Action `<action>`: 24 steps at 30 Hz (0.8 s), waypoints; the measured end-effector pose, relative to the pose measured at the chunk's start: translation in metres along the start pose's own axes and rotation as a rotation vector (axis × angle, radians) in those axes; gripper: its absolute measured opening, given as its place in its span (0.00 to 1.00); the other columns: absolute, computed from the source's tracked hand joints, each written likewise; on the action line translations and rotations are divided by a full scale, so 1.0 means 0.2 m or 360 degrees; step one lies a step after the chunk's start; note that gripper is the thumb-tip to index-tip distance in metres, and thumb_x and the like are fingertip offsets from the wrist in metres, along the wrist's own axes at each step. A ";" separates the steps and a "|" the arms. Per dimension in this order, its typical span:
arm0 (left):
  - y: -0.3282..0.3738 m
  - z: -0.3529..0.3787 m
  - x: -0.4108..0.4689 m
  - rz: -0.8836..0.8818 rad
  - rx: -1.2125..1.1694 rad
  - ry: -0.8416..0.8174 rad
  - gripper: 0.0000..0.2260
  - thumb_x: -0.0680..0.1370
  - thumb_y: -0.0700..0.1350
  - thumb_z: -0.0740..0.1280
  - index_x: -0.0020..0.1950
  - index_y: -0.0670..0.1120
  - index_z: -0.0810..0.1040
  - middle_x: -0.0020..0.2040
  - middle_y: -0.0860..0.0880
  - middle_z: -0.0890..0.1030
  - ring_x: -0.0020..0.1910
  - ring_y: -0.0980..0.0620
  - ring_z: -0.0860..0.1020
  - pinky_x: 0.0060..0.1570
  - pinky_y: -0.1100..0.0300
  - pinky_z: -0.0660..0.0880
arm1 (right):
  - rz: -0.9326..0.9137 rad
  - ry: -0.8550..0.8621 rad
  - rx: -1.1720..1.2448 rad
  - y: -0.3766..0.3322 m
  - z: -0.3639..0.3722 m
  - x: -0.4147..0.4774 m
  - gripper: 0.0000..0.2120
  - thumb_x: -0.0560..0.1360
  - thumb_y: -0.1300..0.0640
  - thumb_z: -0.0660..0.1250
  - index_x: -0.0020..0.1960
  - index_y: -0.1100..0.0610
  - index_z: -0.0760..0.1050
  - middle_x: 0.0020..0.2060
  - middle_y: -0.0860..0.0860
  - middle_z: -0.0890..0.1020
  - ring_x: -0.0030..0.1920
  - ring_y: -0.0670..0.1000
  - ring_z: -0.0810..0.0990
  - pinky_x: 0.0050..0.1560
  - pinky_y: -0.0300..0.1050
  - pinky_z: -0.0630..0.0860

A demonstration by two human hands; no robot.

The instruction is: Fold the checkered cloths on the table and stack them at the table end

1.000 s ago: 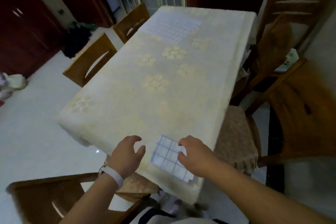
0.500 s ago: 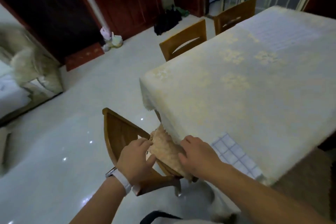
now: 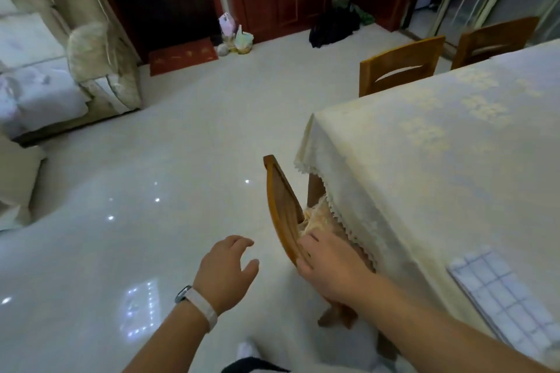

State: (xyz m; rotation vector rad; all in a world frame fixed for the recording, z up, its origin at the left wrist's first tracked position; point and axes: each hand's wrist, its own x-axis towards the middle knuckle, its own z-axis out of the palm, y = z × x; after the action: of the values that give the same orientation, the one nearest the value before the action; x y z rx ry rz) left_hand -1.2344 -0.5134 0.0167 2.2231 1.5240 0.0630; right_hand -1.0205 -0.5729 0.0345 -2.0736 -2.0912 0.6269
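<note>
A folded white checkered cloth [image 3: 501, 292] lies at the near edge of the table [image 3: 424, 166], which wears a cream flowered tablecloth. To the left of it, my right hand [image 3: 328, 265] holds the wooden chair [image 3: 280, 206] tucked under the table's corner, with the fingers on its tan seat cushion [image 3: 318, 216] and the thumb at the backrest. My left hand [image 3: 228, 266], with a white wristband, hovers open over the floor left of the chair and holds nothing.
Two more wooden chairs [image 3: 400, 70] [image 3: 494, 39] stand along the table's far side. A beige sofa [image 3: 100, 63] is at the left. By the dark red doors lie a red mat [image 3: 181, 57], small bags [image 3: 236, 36] and a black bag [image 3: 333, 27]. The tiled floor is glossy.
My view has swung left, away from the table. Both hands left the folded cloth for the chair cushion. My left hand has since come off it and hangs free.
</note>
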 end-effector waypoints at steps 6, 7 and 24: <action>-0.57 -0.16 0.01 -0.0064 -0.0041 -0.0097 0.24 0.75 0.60 0.58 0.66 0.51 0.74 0.66 0.51 0.74 0.64 0.49 0.72 0.61 0.55 0.70 | -0.0028 -0.0060 -0.0113 -0.43 0.16 0.32 0.19 0.78 0.45 0.57 0.66 0.51 0.72 0.60 0.48 0.75 0.60 0.51 0.75 0.58 0.47 0.73; -0.65 -0.19 0.01 -0.0070 -0.0060 -0.0079 0.26 0.73 0.61 0.56 0.65 0.50 0.75 0.65 0.50 0.74 0.63 0.48 0.73 0.60 0.55 0.71 | -0.0034 -0.0087 -0.0133 -0.50 0.18 0.36 0.20 0.78 0.46 0.57 0.67 0.51 0.71 0.61 0.49 0.75 0.60 0.52 0.74 0.59 0.47 0.73; -1.24 -0.57 0.20 -0.0155 0.0047 0.0100 0.19 0.77 0.55 0.63 0.66 0.51 0.74 0.67 0.50 0.73 0.66 0.49 0.71 0.64 0.53 0.69 | -0.0198 -0.0167 -0.0331 -0.98 0.19 1.02 0.22 0.80 0.45 0.55 0.73 0.51 0.65 0.68 0.49 0.70 0.65 0.52 0.70 0.59 0.48 0.70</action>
State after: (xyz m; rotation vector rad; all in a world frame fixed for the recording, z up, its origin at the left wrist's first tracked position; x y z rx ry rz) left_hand -1.4682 -0.3660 0.0175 2.1853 1.6750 0.0818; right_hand -1.2251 -0.3755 0.0337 -2.0309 -2.4171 0.5314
